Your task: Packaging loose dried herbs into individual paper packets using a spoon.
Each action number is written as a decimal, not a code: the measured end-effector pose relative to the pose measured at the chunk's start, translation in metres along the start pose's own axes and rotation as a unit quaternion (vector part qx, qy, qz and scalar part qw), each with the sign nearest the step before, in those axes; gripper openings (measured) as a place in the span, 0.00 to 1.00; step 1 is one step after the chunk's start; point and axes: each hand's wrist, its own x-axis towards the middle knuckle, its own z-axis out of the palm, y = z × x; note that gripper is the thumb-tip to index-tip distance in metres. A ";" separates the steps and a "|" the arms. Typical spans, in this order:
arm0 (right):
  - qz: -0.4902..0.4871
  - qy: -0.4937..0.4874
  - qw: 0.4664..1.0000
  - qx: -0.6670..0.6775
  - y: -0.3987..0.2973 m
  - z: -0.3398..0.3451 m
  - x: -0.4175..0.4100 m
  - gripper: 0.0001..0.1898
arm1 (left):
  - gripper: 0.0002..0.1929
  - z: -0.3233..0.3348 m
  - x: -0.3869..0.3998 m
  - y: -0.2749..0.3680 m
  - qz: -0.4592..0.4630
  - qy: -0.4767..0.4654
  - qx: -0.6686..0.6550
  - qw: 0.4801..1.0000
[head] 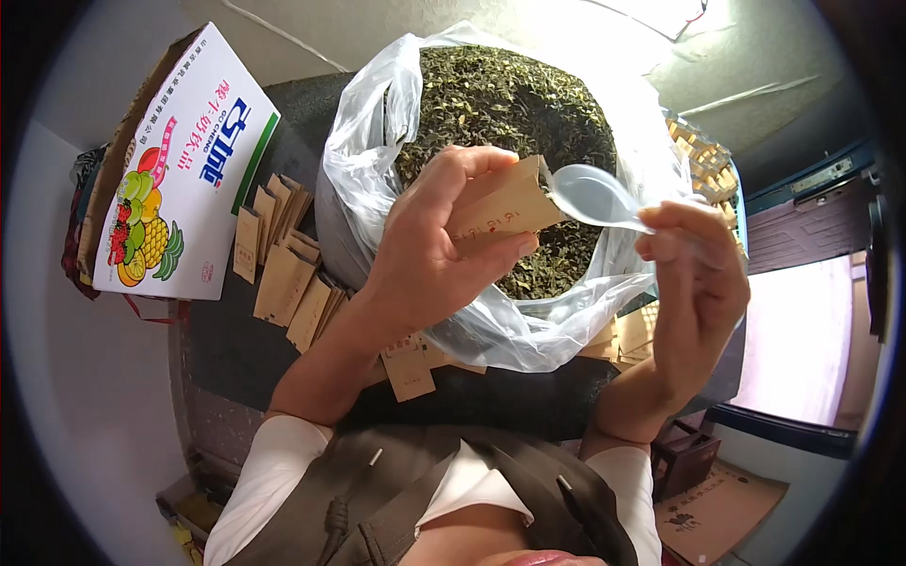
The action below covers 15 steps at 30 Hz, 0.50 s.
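My left hand (432,247) grips a small brown kraft paper packet (499,205) between thumb and fingers, its open end turned to the right. A clear plastic spoon (591,197) is in my right hand (690,276); its bowl is at the packet's mouth, and I cannot tell whether it touches. Behind and below both hands is a large clear plastic bag (361,177) with its mouth spread wide, full of dried green leaves (509,92) that look like loose tea. How much the packet holds is not plain.
Several kraft packets (287,279) stand in rows left of the bag on the dark tabletop (233,361). More packets (409,371) lie at its front and right. A printed white carton (187,177) stands at the left. A container of small packets (704,166) is at the right rear.
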 end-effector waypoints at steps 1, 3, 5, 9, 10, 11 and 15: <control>-0.064 -0.039 0.997 -0.029 0.002 -0.001 0.002 0.08 | 0.29 0.001 0.001 0.000 0.001 -0.001 -0.002 1.000; -0.073 -0.058 0.995 -0.026 -0.001 0.003 0.004 0.10 | 0.28 -0.001 0.000 0.000 -0.004 -0.013 -0.019 1.000; -0.089 -0.023 0.995 -0.025 -0.003 0.007 0.003 0.11 | 0.27 -0.003 -0.002 0.001 -0.021 -0.009 -0.048 0.999; -0.082 0.062 0.994 -0.030 -0.001 0.004 0.002 0.11 | 0.24 -0.004 -0.002 0.011 -0.085 -0.010 -0.163 0.983; -0.086 0.055 0.994 -0.038 0.001 0.003 0.003 0.10 | 0.24 -0.006 -0.002 0.009 -0.084 -0.011 -0.163 0.983; -0.087 0.056 0.994 -0.039 0.000 0.002 0.002 0.10 | 0.26 -0.008 0.000 0.006 -0.085 -0.026 -0.205 0.975; -0.137 0.010 0.987 -0.089 0.002 0.007 0.008 0.08 | 0.20 -0.011 -0.001 0.008 -0.108 -0.054 -0.392 0.912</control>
